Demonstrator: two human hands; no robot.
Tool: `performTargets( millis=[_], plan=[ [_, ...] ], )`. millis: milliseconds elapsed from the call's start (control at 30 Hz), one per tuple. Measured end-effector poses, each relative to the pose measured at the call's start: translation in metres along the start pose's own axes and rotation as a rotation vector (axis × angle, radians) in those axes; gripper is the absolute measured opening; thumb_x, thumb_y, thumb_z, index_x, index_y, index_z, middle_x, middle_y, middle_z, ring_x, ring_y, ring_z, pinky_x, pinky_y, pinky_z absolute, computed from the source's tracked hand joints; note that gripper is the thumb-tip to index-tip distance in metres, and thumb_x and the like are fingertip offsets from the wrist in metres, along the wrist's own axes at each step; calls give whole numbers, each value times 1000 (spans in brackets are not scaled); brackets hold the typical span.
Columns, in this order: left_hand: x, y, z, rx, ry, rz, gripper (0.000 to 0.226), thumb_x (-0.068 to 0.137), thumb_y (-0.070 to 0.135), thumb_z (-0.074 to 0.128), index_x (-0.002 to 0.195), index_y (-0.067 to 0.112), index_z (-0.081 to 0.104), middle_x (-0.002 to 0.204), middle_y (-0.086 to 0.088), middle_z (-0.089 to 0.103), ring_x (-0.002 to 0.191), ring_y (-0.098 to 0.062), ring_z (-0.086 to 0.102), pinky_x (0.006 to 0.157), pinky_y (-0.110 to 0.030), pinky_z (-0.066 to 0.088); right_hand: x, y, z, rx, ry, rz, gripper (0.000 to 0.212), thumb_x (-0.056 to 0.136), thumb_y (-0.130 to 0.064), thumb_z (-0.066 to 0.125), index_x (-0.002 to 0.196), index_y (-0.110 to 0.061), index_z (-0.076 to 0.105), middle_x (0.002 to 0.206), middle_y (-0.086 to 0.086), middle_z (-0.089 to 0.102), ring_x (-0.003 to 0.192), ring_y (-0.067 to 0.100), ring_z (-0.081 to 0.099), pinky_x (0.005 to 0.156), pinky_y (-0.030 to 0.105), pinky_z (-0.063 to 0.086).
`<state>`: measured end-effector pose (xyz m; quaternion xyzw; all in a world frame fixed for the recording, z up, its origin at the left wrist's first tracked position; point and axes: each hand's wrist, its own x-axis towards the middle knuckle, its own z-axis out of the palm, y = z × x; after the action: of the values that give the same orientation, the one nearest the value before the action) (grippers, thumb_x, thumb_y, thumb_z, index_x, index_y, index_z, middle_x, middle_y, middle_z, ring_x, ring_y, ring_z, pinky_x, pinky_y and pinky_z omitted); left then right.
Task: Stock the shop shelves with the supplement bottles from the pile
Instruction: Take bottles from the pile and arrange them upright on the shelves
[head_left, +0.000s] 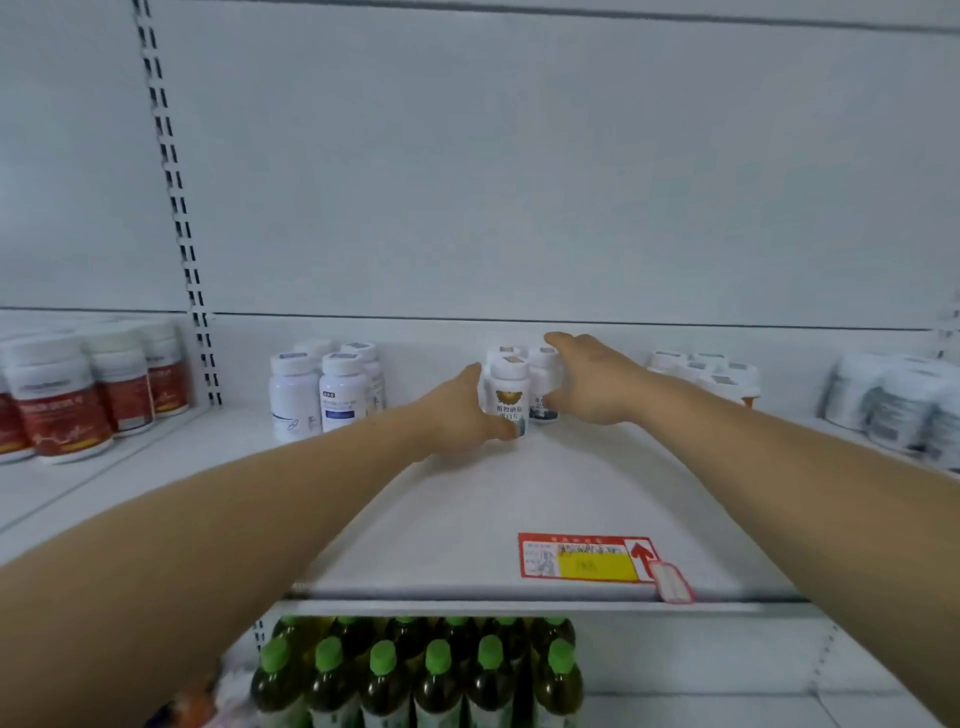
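White plastic supplement bottles (511, 387), capped white with gold-and-dark labels, stand clustered at the frame's centre, deep on the white metal shelf (467, 519). The left hand (462, 410) pinches the front bottle, thumb across its base. The right hand (592, 382) cups the cluster's right side, fingers curled over the back bottles.

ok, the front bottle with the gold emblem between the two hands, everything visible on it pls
The gold-emblem bottle is a small white bottle, plastic by its look, with a white cap bearing a small grey-brown sticker. Its label shows a gold emblem above dark printed characters, too blurred to read. It stands upright on the white shelf, at the front of a small cluster of like bottles. The left hand grips it from its left side, thumb across the base. The right hand is on the neighbouring bottles, not clearly on this one.
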<state>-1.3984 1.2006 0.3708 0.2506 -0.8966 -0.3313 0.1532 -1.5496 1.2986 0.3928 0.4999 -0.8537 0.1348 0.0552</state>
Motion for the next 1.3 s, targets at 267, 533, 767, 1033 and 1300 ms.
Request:
performTargets(
  millis=[267,533,767,1033,1300],
  plan=[
    [19,-6,26,75,160,-59,66,81,32,70,135,17,35,129,-5,55,112,-24,55,95,-32,42,11,18,16,22,27,-99,64,90,-32,59,143,-23,25,132,14,41,115,33,50,91,37,42],
    [23,-9,21,93,123,-86,59,85,28,66,132,13,34,127,-6,55,110,-24,54,90,-30,40,19,16,19,82,86,-94,49,92,-26,58,133,-18,34,103,9,49,95,29,52,76,34,41],
    [27,-11,18,91,115,-83,56,82,29,69,126,14,38,123,-5,57,108,-24,55,93,-35,43,24,20,20,140,93,-85,47,90,-21,60,131,-19,36,102,7,49,89,24,47,73,29,34],
    [25,-11,13,59,90,-93,71,80,32,72,136,18,32,131,-1,53,114,-21,54,97,-33,41,17,17,16,125,64,-56,53,90,-27,60,136,-25,34,127,10,41,104,29,53,84,34,43],
    [2,15,-22,299,66,10,82,87,43,61,149,20,14,150,-5,33,132,-25,38,100,-30,32,-15,10,-41,-113,60,13,70,92,-49,52,148,-15,26,152,10,31,137,27,32,109,36,31]
  ],
)
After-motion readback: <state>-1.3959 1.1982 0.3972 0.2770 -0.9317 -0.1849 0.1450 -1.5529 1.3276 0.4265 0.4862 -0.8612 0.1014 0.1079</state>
